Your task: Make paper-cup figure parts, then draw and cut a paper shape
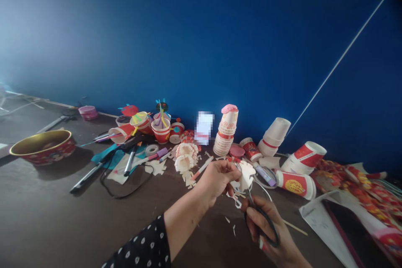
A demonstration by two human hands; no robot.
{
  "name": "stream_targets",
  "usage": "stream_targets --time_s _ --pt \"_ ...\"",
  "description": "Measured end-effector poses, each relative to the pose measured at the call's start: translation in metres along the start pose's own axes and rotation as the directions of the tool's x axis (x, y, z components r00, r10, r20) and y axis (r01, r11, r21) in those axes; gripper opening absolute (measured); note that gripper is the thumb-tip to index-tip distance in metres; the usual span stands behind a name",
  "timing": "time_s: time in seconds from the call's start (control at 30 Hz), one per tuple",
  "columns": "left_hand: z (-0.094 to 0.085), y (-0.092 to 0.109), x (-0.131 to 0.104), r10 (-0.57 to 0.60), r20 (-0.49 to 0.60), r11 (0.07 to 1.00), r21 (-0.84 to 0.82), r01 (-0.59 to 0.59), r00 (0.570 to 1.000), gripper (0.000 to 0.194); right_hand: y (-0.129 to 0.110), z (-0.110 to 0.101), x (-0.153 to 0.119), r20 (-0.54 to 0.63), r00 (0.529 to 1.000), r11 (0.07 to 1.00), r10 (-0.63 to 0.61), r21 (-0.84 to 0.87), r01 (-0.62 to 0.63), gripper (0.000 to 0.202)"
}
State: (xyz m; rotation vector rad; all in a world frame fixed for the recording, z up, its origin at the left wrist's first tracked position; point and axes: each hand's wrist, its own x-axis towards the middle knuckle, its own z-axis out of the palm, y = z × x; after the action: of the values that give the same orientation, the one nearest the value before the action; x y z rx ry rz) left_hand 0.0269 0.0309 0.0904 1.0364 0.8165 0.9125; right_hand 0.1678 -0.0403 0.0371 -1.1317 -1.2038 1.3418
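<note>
Between my hands is a white paper cutout (246, 176) with a jagged edge. My left hand (221, 176) pinches it by its left side. Dark-handled scissors (266, 222) sit in my right hand (266, 226), fingers wrapped around the handles, and the blades point up at the lower edge of the paper. Whether the blades are closed on the paper I cannot tell. Small paper scraps (234, 228) lie on the dark table below. Left of my left hand are white paper pieces shaped like ruffled cups (186, 158) and an orange-and-white marker (202, 168).
A stack of paper cups (224, 134) stands behind my hands. Red-and-white cups (295, 184) lie at right, near a dark phone (358, 234) on white paper. Decorated cups (161, 130), black pens (91, 178) and a gold-rimmed bowl (44, 155) are at left. A blue partition (201, 50) rises behind.
</note>
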Motion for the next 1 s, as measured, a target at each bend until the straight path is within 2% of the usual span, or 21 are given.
stream_targets --time_s 0.2,0.5,0.73,1.0 --pt "0.0012 0.0025 -0.0030 -0.075 -0.020 0.997 -0.036 0.074 0.997 0.017 0.0012 -0.0017 0.0001 -0.069 0.997 0.999 0.034 -0.033 -0.036 0.039" --pt "0.0036 -0.0009 -0.0039 -0.132 0.016 0.970 -0.203 0.133 0.991 0.013 0.0032 0.0002 -0.0009 -0.120 0.993 0.995 -0.004 -0.097 -0.008 0.034" --pt "0.0054 -0.0043 -0.0066 -0.145 0.043 0.951 -0.270 0.152 0.988 0.013 0.0015 0.0039 -0.0033 -0.163 0.986 0.993 -0.034 -0.114 0.015 0.033" --pt "0.0098 -0.0039 -0.0089 -0.158 0.018 0.937 -0.311 0.156 0.987 0.012 0.0059 0.0060 -0.0043 -0.192 0.980 0.995 -0.050 -0.093 0.032 0.032"
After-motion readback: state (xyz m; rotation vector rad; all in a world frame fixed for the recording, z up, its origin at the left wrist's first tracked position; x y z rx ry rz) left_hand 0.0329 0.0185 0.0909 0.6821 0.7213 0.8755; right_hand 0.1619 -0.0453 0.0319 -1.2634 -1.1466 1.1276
